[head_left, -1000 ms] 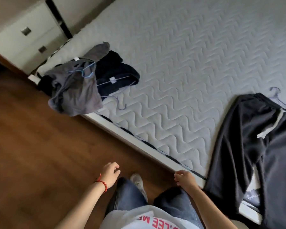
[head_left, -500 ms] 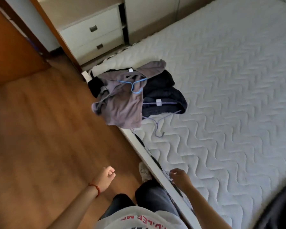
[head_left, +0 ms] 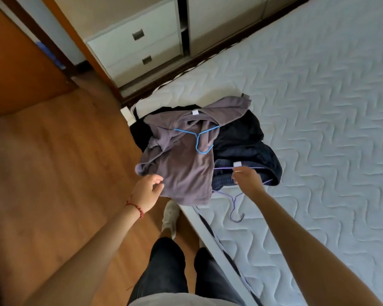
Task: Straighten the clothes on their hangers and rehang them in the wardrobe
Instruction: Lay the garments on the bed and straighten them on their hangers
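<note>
A crumpled grey-purple top (head_left: 181, 171) lies at the mattress corner with a blue hanger (head_left: 200, 140) on it, and its hem hangs over the bed's edge. Beside it, to the right, sits a dark navy garment (head_left: 250, 144) on a purple hanger (head_left: 235, 205), whose hook rests on the mattress. My left hand (head_left: 148, 192) hovers at the grey top's lower left edge with fingers loosely curled and holding nothing. My right hand (head_left: 248, 182) reaches over the navy garment's waistband, its fingertips by a small white tag (head_left: 237, 164).
The white quilted mattress (head_left: 318, 102) fills the right side. A white drawer unit (head_left: 137, 47) stands beyond the bed's corner, and a brown door (head_left: 16, 67) is at the left. Wooden floor (head_left: 49, 173) lies under my legs and shoe (head_left: 169, 216).
I have stepped closer to the pile. Both hands have risen from near my waist and reached forward, the left to the grey top, the right to the navy garment.
</note>
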Available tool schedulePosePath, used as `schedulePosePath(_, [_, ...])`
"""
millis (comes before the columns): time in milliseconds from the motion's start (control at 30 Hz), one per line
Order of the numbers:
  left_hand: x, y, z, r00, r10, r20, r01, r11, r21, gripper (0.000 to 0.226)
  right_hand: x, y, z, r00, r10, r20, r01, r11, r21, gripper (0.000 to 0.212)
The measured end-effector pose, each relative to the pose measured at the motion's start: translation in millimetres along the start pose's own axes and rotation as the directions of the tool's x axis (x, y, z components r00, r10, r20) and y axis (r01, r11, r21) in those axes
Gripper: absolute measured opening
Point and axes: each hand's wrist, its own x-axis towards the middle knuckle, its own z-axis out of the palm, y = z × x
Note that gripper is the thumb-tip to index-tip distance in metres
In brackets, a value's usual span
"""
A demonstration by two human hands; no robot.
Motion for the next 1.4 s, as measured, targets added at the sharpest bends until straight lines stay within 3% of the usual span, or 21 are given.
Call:
schedulePosePath(200, [128,-10,-16,0.989,0.142,-0.043,-0.136,0.983,0.124,0.024,76,-48,3,0.992,0.079,-0.095,-0.072,0.995,0.067,0.034])
schedulePosePath(367, [230,-32,-15,0.932,0.364,0.000,-0.343,0.879,0.330,0.026,163,-77,29,0.979,0.070,-0.193,-0.066,0.998,0.022,0.039])
schedulePosePath(600, [310,-56,18,0.869,0.470,0.152,-0.475,0.712,0.518,0.044,250,-74,56,0.945,-0.108,-0.309,-0.020,0.923,-0.384,0.048])
schedulePosePath(733, [319,-59,38,0.885,0.434,0.167,-0.447,0.696,0.562,0.044,273,-59,57,0.920,-0.241,-0.308,0.027,0.825,-0.565,0.046])
schedulePosePath(900, [327,-51,41,0.911,0.396,0.115,-0.385,0.714,0.585,0.038,282,-59,47,0.889,-0.319,-0.329,0.057,0.790,-0.611,0.027])
schedulePosePath(1067, [336,-40,28,0.920,0.377,0.109,-0.369,0.735,0.569,0.022,256,-66,32,0.812,-0.464,-0.353,0.144,0.747,-0.650,0.011])
schedulePosePath(1200, [333,-26,-3,0.906,0.422,-0.019,-0.374,0.823,0.427,0.008,225,-88,13,0.759,-0.503,-0.413,0.171,0.767,-0.619,0.029])
schedulePosePath(1400, [290,12,-56,0.847,0.468,-0.253,-0.427,0.882,0.201,0.010,166,-113,-25,0.666,-0.572,-0.479,0.227,0.767,-0.600,0.032])
